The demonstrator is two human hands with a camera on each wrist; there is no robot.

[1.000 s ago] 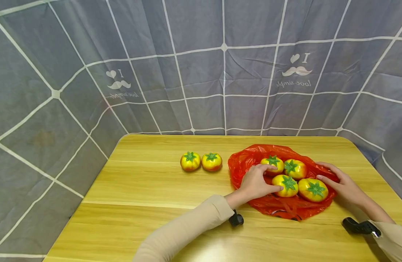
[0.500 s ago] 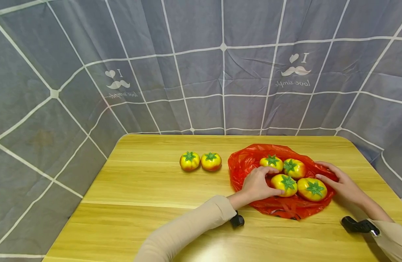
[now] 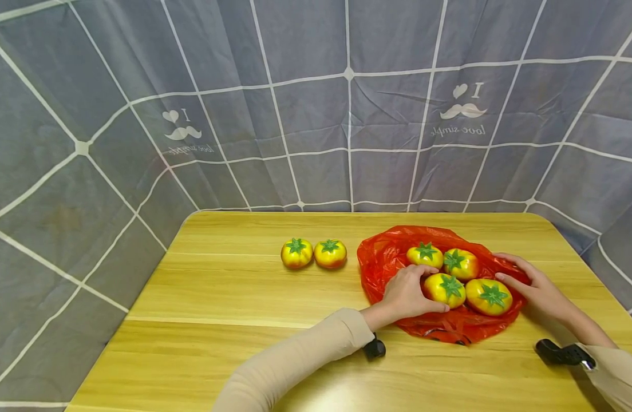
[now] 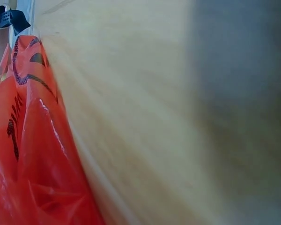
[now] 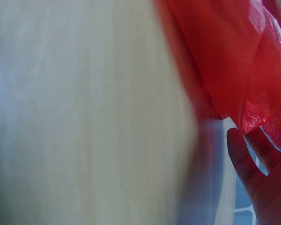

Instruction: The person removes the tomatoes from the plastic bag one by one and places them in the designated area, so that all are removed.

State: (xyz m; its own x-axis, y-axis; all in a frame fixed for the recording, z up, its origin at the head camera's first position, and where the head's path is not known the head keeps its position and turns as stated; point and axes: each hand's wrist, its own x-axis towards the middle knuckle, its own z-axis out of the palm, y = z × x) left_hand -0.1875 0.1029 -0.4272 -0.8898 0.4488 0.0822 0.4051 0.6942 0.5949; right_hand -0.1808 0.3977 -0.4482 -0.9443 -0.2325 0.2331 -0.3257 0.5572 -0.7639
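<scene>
A red plastic bag (image 3: 378,257) lies spread open on the table, with several yellow-and-red tomatoes with green star tops in it. My left hand (image 3: 406,290) holds the front-left tomato (image 3: 445,290), thumb at its near side and fingers behind. To its right sits another tomato (image 3: 490,296); two more, a tomato (image 3: 425,256) and a tomato (image 3: 461,264), lie behind. My right hand (image 3: 545,292) grips the bag's right rim, thumb inside. The left wrist view shows the bag's printed side (image 4: 37,140), with no hand visible. Fingers (image 5: 243,159) touch the bag in the right wrist view.
Two tomatoes, one on the left (image 3: 297,253) and one on the right (image 3: 330,254), stand side by side on the wooden table (image 3: 233,297), left of the bag. A grey checked curtain (image 3: 316,114) hangs behind and at the sides. Black cameras hang at both wrists.
The left hand has shifted slightly right, its thumb sliding further along the near side of the front-left tomato. The right hand stays at the bag's rim.
</scene>
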